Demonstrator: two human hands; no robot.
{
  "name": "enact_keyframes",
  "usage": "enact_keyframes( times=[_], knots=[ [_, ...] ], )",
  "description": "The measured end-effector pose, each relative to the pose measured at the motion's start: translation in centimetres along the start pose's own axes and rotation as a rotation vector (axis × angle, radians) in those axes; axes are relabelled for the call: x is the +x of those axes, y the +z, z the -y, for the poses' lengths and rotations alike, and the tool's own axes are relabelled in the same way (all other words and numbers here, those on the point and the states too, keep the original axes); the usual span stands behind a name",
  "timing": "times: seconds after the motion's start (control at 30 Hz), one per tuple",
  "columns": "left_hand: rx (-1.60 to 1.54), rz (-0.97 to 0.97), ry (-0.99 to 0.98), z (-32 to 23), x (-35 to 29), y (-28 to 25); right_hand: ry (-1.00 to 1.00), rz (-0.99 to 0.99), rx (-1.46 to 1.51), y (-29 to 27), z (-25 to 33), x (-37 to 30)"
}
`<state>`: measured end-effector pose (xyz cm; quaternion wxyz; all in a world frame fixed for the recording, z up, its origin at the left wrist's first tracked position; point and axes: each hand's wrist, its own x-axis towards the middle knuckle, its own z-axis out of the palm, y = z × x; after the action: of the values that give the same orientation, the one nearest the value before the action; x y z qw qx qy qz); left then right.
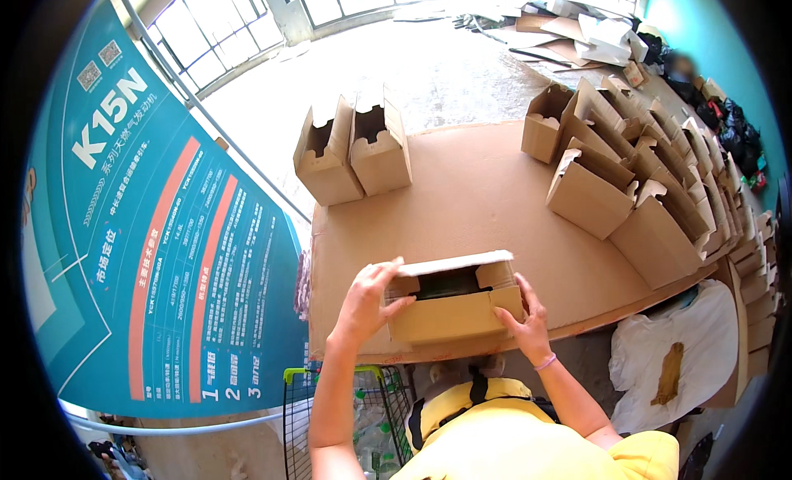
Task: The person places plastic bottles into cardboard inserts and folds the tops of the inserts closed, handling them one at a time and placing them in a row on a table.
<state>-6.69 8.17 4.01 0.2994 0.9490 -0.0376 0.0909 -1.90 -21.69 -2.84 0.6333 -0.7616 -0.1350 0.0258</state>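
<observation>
Close to me, at the table's near edge, is an open-topped brown cardboard box point(452, 317) with a dark inside. My left hand point(370, 297) grips its left end, the thumb lying along the near side and the fingers toward the back corner. At the other end my right hand point(525, 317) holds the box, its thumb on the near face and the fingers round the right side. Both hands are closed on the cardboard. The box's bottom is too dark to make out.
Two open boxes point(381, 168) stand at the table's far left. Several more point(594, 191) crowd its right side. A cardboard sheet covers the tabletop point(462, 195). A blue banner point(165, 257) rises at left; a wire cart point(346, 422) with bottles and a white sack point(643, 360) are below the table.
</observation>
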Motion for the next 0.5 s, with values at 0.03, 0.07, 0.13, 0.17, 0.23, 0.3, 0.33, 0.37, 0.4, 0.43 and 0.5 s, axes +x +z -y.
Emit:
enact_keyframes(
  times=[0.03,0.07,0.13,0.17,0.23,0.3,0.33,0.37,0.4,0.43,0.5],
  knots=[
    [0.023,0.042,0.016,0.3,-0.3,0.2,-0.002,-0.008,-0.036,-0.2,-0.4,-0.3],
    [0.043,0.09,0.033,0.6,-0.8,0.5,0.001,-0.02,-0.073,-0.5,-0.8,-0.8],
    [0.145,0.083,0.127,1.2,-1.6,1.5,0.008,-0.079,-0.055,-0.4,-0.9,-1.3],
    [0.184,0.089,0.153,0.8,-1.8,1.8,0.018,-0.126,-0.001,0.2,-0.8,-1.8],
    [0.162,0.102,0.153,1.4,-2.0,2.6,-0.014,-0.23,-0.014,1.4,-0.8,-2.1],
    [0.21,0.078,0.173,1.2,-2.0,2.9,-0.092,-0.343,-0.148,2.7,-1.4,-1.7],
    [0.235,0.065,0.183,1.1,-2.1,3.1,-0.073,-0.361,-0.131,3.2,-1.6,-1.4],
    [0.246,0.059,0.199,1.1,-2.1,3.1,-0.059,-0.382,-0.113,3.4,-1.5,-0.8],
    [0.258,0.052,0.214,1.1,-2.3,3.2,-0.046,-0.403,-0.095,3.7,-1.6,-0.1],
    [0.27,0.045,0.229,1.1,-2.5,3.3,-0.116,-0.454,-0.097,4.2,-2.0,0.7],
    [0.252,0.071,0.222,0.2,-3.2,2.9,-0.06,-0.424,-0.126,4.0,-2.5,2.2]
  ],
)
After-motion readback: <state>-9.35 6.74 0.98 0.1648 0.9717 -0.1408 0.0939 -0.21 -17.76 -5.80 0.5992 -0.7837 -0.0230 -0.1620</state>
